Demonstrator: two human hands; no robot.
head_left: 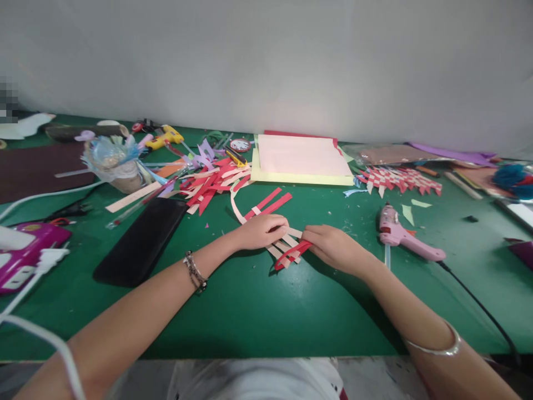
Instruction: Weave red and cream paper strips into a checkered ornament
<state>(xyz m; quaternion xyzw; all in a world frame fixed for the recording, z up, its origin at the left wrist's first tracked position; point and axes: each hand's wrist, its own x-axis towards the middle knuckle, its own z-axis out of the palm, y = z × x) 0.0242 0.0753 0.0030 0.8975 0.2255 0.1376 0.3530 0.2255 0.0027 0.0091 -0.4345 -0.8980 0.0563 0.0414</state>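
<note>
Red and pale pink paper strips point(287, 254), partly woven together, lie on the green table under and between my hands. My left hand point(263, 231) is closed over the strips, thumb and fingers pinching them; red strip ends stick out beyond it. On the other side, my right hand point(328, 244) is closed on the strips' right ends, with a red strip folded at its fingertips. The middle of the weave is hidden beneath my left hand. Behind my left hand is a heap of loose red and pink strips point(214, 180). Finished-looking red-and-pink woven pieces point(400, 180) rest at the back right.
A pink glue gun point(410, 238) with a black cord lies at right. A black phone-like slab point(141, 241) and a magenta power strip point(31, 253) are at left. Coloured paper sheets point(302, 155), a yellow glue gun point(165, 136) and a decorated pot point(120, 166) stand farther back.
</note>
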